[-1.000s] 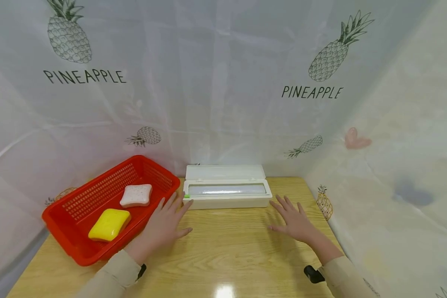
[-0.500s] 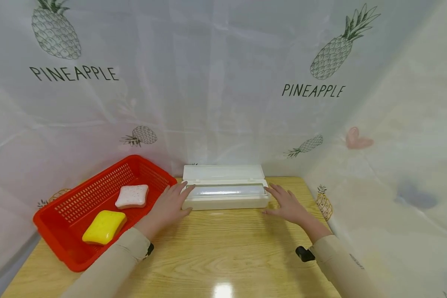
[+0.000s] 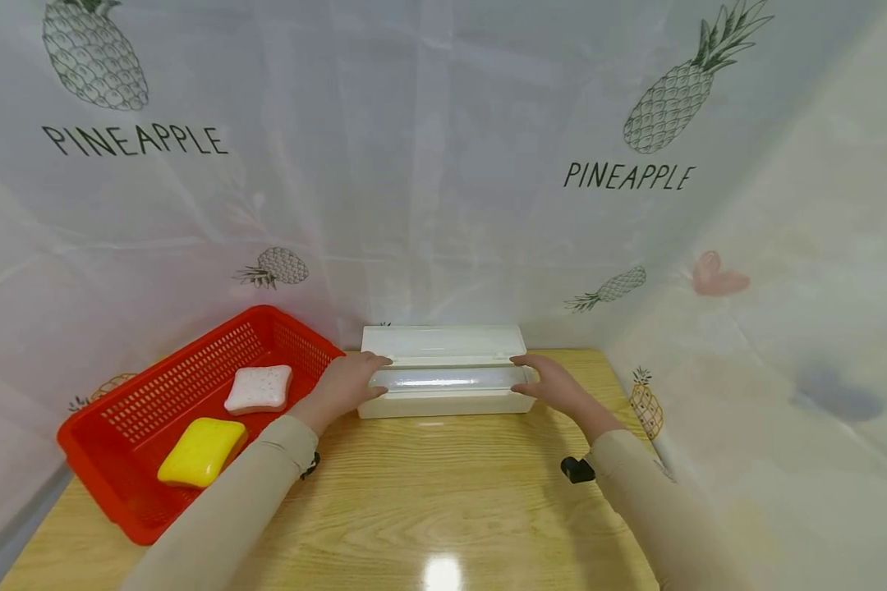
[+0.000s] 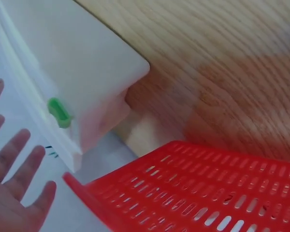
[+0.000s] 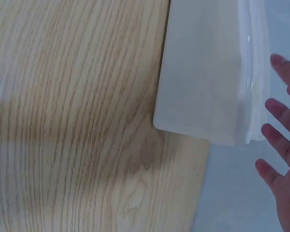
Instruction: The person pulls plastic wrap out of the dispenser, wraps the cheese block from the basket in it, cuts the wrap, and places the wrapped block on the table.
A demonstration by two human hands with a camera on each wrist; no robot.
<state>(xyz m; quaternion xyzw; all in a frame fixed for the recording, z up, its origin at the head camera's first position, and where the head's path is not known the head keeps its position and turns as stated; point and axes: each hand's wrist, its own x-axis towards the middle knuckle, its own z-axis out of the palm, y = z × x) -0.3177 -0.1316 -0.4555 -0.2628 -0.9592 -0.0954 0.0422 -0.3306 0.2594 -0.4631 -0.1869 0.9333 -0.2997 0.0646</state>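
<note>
A long white cling film dispenser (image 3: 447,404) lies near the back of the table, its lid (image 3: 443,339) raised and a shiny film roll (image 3: 454,378) showing inside. My left hand (image 3: 343,384) is at its left end, thumb and forefinger spread over the top rim. At the right end, my right hand (image 3: 554,384) reaches in the same way. Both wrist views show the fingers spread and unbent beside the white case. A green slider (image 4: 59,113) sits near the dispenser's left end in the left wrist view.
To the left stands a red plastic basket (image 3: 126,510) with a white sponge (image 3: 259,389) and a yellow sponge (image 3: 203,452) in it. Behind the wooden table (image 3: 443,492) hangs a pineapple-print curtain (image 3: 429,205).
Both hands have moved forward and inward, from the table beside the dispenser to its two ends. The view has shifted slightly; the dispenser and basket stay in place.
</note>
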